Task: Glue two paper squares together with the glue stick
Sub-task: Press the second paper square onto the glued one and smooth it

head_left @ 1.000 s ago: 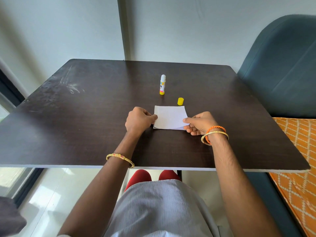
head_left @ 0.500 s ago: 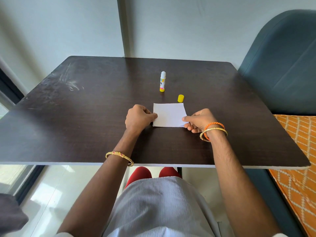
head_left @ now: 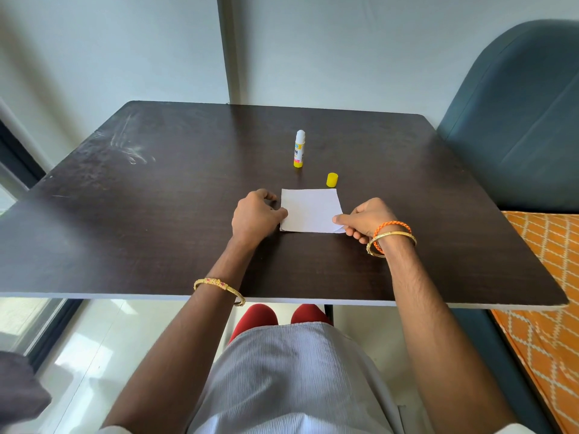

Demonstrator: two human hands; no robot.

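Note:
Two white paper squares [head_left: 308, 210] lie stacked on the dark table [head_left: 156, 220]; a lower sheet's edge shows at the near right corner. My left hand [head_left: 255, 216] is curled, its thumb pressing the stack's left edge. My right hand [head_left: 365, 218] pinches the near right corner with thumb and forefinger. An uncapped glue stick [head_left: 299, 149] stands upright behind the paper. Its yellow cap [head_left: 332, 179] sits just beyond the paper's far right corner.
A dark blue-green padded seat back [head_left: 513, 120] rises to the right of the table, with an orange patterned cushion [head_left: 545, 277] below it. A pale wall stands behind the table. The table's near edge runs across my forearms.
The hands and paper hold nearly the same places; the view has shifted slightly. My right thumb and forefinger stay on the near right corner.

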